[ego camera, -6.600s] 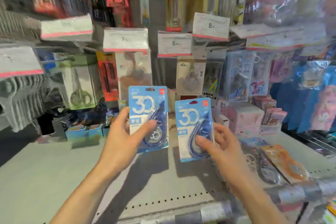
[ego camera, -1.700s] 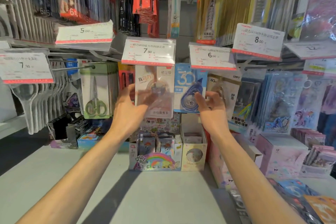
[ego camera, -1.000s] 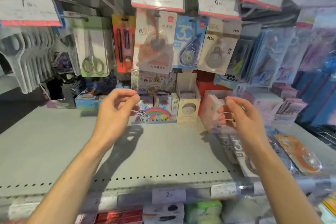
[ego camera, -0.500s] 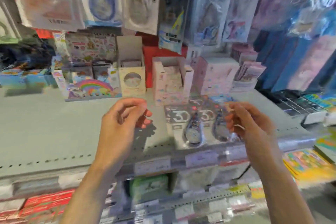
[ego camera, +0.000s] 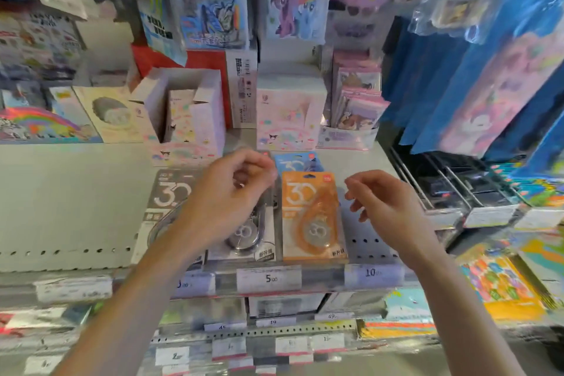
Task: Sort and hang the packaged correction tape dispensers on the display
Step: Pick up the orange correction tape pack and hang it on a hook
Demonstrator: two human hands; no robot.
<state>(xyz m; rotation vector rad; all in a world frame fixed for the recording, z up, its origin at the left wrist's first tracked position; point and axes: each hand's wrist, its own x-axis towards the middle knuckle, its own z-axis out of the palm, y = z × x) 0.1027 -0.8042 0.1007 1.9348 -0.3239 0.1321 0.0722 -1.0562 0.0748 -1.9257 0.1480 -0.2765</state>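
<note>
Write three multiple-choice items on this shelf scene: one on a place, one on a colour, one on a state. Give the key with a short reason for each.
1. Where does the orange correction tape pack lie?
A. hanging on a peg
B. flat on the shelf, near its front edge
C. in the left hand

2. What colour is the pack just behind the orange one?
A. blue
B. green
C. red

3. What is the right hand doing?
A. gripping the orange pack
B. pressing on a price tag
C. hovering with loosely curled fingers, holding nothing

Key:
1 B: it lies face up just above the price strip.
2 A: its blue top shows past the orange pack.
3 C: nothing is between its fingers.
</note>
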